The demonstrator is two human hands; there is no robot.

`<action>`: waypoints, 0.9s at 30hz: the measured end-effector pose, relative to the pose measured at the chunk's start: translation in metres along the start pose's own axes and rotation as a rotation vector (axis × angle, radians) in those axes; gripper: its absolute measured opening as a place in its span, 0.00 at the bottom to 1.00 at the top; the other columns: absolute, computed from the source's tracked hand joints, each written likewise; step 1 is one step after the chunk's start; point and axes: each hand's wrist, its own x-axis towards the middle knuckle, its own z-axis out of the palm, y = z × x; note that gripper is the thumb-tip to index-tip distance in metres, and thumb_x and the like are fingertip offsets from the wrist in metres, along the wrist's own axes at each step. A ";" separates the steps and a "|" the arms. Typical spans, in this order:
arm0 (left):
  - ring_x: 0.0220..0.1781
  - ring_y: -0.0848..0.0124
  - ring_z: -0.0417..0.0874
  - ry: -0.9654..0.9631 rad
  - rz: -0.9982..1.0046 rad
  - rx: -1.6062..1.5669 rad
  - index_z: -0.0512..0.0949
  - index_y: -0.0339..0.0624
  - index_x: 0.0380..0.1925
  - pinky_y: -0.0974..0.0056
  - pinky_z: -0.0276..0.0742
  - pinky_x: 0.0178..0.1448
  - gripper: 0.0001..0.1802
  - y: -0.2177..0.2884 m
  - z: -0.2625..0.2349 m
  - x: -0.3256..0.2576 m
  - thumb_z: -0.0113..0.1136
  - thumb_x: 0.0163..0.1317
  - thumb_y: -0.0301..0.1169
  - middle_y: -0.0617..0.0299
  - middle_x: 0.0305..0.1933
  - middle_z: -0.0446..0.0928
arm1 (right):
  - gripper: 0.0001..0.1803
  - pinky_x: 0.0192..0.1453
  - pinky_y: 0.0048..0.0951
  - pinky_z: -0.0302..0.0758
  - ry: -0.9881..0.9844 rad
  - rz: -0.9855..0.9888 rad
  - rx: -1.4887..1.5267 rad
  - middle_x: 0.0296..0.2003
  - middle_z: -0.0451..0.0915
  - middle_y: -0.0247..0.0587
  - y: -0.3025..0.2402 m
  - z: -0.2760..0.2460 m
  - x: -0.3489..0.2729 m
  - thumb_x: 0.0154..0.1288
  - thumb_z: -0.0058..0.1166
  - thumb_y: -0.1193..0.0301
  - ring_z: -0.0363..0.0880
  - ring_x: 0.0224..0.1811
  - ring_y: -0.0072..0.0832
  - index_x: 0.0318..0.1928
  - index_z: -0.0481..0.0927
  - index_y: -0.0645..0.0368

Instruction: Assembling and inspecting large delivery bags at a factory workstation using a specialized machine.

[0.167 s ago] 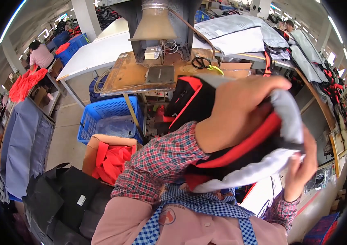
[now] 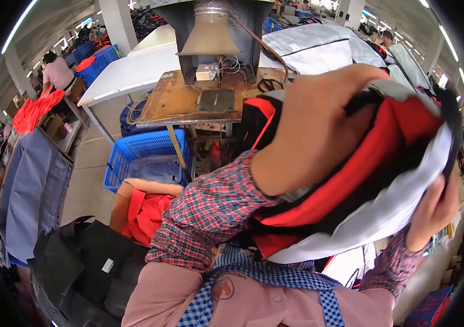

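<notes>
Red garment [image 2: 352, 180] between raised hands

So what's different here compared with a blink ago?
Hardly anything. The left hand and right hand keep their grip on the red, black and grey garment, perhaps lifted slightly nearer the camera. The blue crate, wooden worktable and black pile lie as before.

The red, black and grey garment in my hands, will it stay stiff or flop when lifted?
Probably floppy: the garment bunches and folds around the left hand. Its grey panel looks smooth, maybe slippery, so the right hand gripping its edge seems sensible. Likely light, not fragile.
</notes>
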 end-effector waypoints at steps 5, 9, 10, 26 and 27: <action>0.39 0.70 0.83 -0.189 -0.503 -0.030 0.78 0.35 0.46 0.65 0.78 0.46 0.18 -0.023 -0.069 -0.033 0.60 0.53 0.18 0.57 0.37 0.84 | 0.14 0.37 0.29 0.76 -0.354 -0.114 0.417 0.31 0.83 0.47 -0.056 0.082 0.082 0.68 0.56 0.64 0.79 0.27 0.35 0.44 0.82 0.62; 0.43 0.75 0.80 -0.079 -0.967 -0.355 0.78 0.34 0.48 0.68 0.77 0.48 0.18 -0.069 -0.098 -0.115 0.57 0.55 0.15 0.64 0.41 0.83 | 0.18 0.36 0.41 0.76 -0.651 -0.318 0.449 0.29 0.81 0.51 -0.076 0.183 0.060 0.67 0.54 0.55 0.80 0.31 0.49 0.40 0.83 0.58; 0.45 0.75 0.80 -0.104 -1.079 -0.364 0.77 0.34 0.49 0.68 0.76 0.50 0.19 -0.075 -0.104 -0.130 0.56 0.56 0.16 0.63 0.44 0.82 | 0.20 0.37 0.44 0.76 -0.697 -0.344 0.476 0.30 0.81 0.52 -0.078 0.214 0.043 0.68 0.52 0.52 0.81 0.33 0.50 0.40 0.83 0.57; 0.36 0.73 0.85 0.238 -1.164 -0.378 0.79 0.37 0.42 0.70 0.81 0.39 0.14 -0.193 -0.195 -0.118 0.59 0.67 0.38 0.61 0.39 0.82 | 0.21 0.38 0.41 0.73 -1.016 -0.362 0.554 0.32 0.81 0.50 -0.116 0.343 0.026 0.72 0.48 0.53 0.79 0.35 0.47 0.42 0.81 0.60; 0.32 0.73 0.84 0.261 -1.176 -0.363 0.79 0.37 0.39 0.72 0.81 0.34 0.14 -0.198 -0.195 -0.115 0.61 0.66 0.38 0.60 0.35 0.82 | 0.21 0.38 0.42 0.73 -0.975 -0.377 0.559 0.32 0.80 0.50 -0.117 0.348 0.026 0.72 0.47 0.53 0.78 0.35 0.48 0.42 0.80 0.59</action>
